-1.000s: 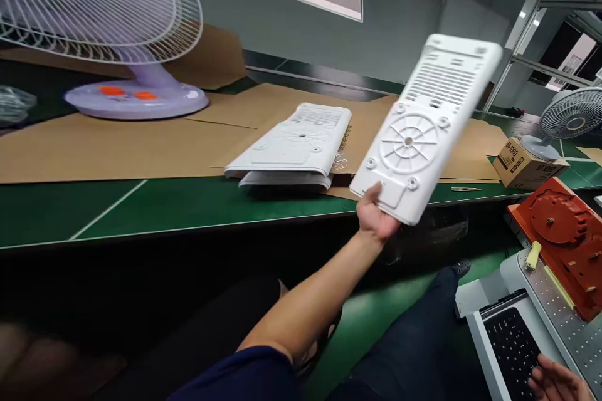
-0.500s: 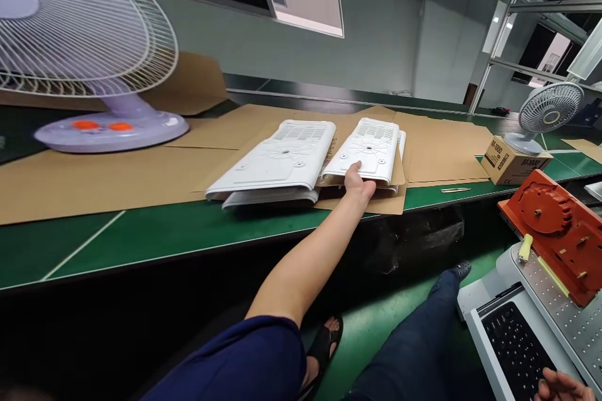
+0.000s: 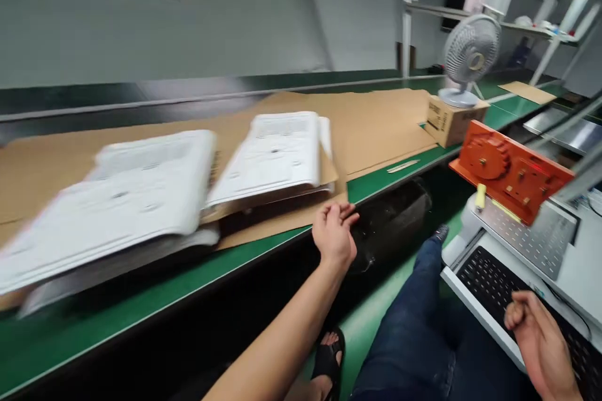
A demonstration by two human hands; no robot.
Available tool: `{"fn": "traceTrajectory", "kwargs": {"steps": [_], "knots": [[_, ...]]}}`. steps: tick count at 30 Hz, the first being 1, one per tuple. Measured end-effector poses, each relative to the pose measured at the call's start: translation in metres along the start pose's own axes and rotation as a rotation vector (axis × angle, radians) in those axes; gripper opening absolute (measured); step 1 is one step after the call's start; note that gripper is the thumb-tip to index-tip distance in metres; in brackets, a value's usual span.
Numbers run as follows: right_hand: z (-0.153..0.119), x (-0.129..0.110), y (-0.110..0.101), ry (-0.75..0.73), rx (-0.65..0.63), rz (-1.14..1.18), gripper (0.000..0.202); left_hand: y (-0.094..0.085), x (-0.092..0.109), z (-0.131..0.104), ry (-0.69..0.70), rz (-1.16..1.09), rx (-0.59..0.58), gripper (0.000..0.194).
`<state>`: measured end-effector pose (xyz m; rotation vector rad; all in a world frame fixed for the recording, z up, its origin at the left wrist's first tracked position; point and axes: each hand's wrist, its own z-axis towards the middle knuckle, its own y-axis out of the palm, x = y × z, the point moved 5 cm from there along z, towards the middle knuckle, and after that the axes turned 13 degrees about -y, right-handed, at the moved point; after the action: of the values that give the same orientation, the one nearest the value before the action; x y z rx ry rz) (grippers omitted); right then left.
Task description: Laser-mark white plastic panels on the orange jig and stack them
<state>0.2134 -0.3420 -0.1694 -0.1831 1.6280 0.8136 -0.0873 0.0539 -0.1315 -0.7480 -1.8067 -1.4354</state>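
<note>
My left hand (image 3: 335,235) hangs just off the front edge of the green bench, fingers loosely apart and nothing in them. Beside it on the bench lies a stack of white plastic panels (image 3: 277,153) with cardboard between them. A second, larger-looking white panel stack (image 3: 136,194) is farther left, blurred by motion. At the lower right, my right hand (image 3: 540,332) is over the black keyboard (image 3: 489,276), its fingers curled inward; whether they hold something small is hidden.
Brown cardboard sheets (image 3: 376,125) cover much of the green bench (image 3: 371,185). A small fan (image 3: 471,53) stands on a cardboard box (image 3: 451,122). An orange fixture (image 3: 508,169) and a yellow-handled tool (image 3: 480,197) are on the perforated metal plate (image 3: 531,238) at right.
The view has swung right. My left hand has let go of the right-hand panel stack and drawn back off the bench edge. More of my right hand now shows over the keyboard.
</note>
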Motion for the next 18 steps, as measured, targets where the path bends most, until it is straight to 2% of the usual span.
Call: {"fn": "traceTrajectory", "kwargs": {"steps": [2, 4, 7, 10, 12, 15, 18], "knots": [[-0.008, -0.01, 0.011, -0.022, -0.008, 0.002, 0.046, 0.013, -0.059, -0.053, -0.183, 0.195, -0.219, 0.036], [-0.014, -0.018, 0.014, -0.054, -0.038, 0.003, 0.047, 0.025, -0.11, -0.114, -0.375, 0.355, -0.474, 0.043], [-0.021, -0.026, -0.01, -0.088, -0.017, -0.058, 0.052, 0.037, -0.159, -0.202, -0.567, 0.565, -0.89, 0.045], [-0.041, -0.036, -0.061, -0.147, 0.092, -0.172, 0.06, 0.044, -0.185, -0.269, -0.641, 0.759, -1.237, 0.046], [-0.067, -0.046, -0.105, -0.185, 0.229, -0.287, 0.066, 0.043, -0.196, -0.299, -0.67, 0.858, -1.372, 0.048], [-0.126, -0.065, -0.181, -0.219, 0.546, -0.45, 0.065, 0.038, -0.208, -0.328, -0.745, 0.98, -1.491, 0.049], [-0.209, -0.086, -0.262, -0.236, 0.946, -0.587, 0.056, 0.031, -0.214, -0.343, -0.815, 1.072, -1.541, 0.049]]}}
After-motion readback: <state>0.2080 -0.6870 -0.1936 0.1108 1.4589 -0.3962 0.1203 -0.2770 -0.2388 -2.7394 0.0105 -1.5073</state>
